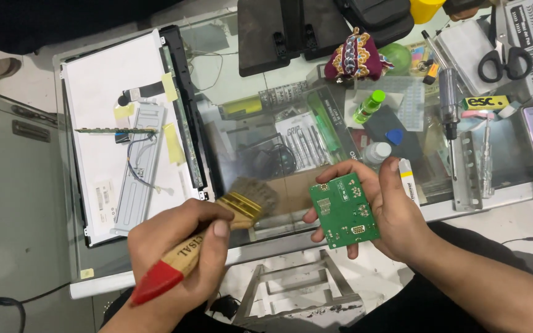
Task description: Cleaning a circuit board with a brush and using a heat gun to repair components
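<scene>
My left hand [180, 246] is closed around a paintbrush [217, 231] with a wooden, red-tipped handle, its bristles hanging just left of the green circuit board [344, 211]. My right hand [390, 213] pinches that board by its edges, tilted up above the table [266, 250] edge. I judge the brushing is in hand; next the bristles must meet the board's face. An open glass-topped case [297, 145] holds tweezers and small tools.
</scene>
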